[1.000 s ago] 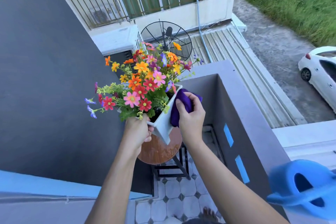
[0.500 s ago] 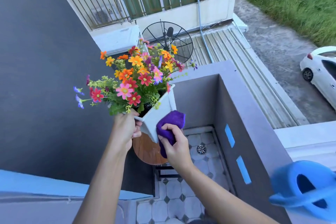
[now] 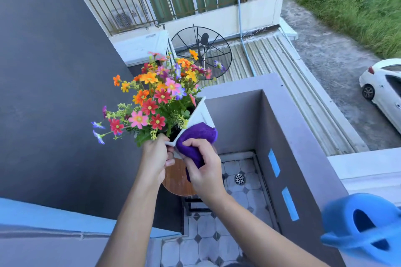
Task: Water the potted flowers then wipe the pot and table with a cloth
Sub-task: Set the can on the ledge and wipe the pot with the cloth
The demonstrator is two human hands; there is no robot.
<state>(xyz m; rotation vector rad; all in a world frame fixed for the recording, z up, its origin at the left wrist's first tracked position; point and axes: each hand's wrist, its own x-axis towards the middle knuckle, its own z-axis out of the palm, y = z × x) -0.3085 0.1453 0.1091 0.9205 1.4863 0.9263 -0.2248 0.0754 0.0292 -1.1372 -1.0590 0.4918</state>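
Your left hand [image 3: 155, 158] grips the near corner of the pot [image 3: 200, 112], fingers curled round its rim, while your right hand [image 3: 205, 171] holds the bunched cloth [image 3: 197, 136] and presses it against the pot's near face. The pot leans to the left above the table [image 3: 175, 180]. Your hands hide its base, so you cannot tell from here whether it rests on the wood or hangs free. That lean is the main risk: with only one hand truly holding it, a hard wipe could twist the pot out of your fingers, and it would drop onto the table or the tiled floor [image 3: 206, 234]. Any water inside could also run out over the low side. The flowers [image 3: 156, 97] spread wide to the left and probably pull it further that way. Watch your right elbow too, since the can [image 3: 364, 230] sits close beside that arm and a broad stroke might knock it. The pot is white and angular, with flat, smooth faces meeting in sharp edges, likely slippery if wet. The cloth is purple, thick and plush, so it should grip well. The table top is round and wood-toned with a slight sheen, on a dark frame. The blooms are small, daisy-like and many-coloured. The can is blue and looks like plastic.
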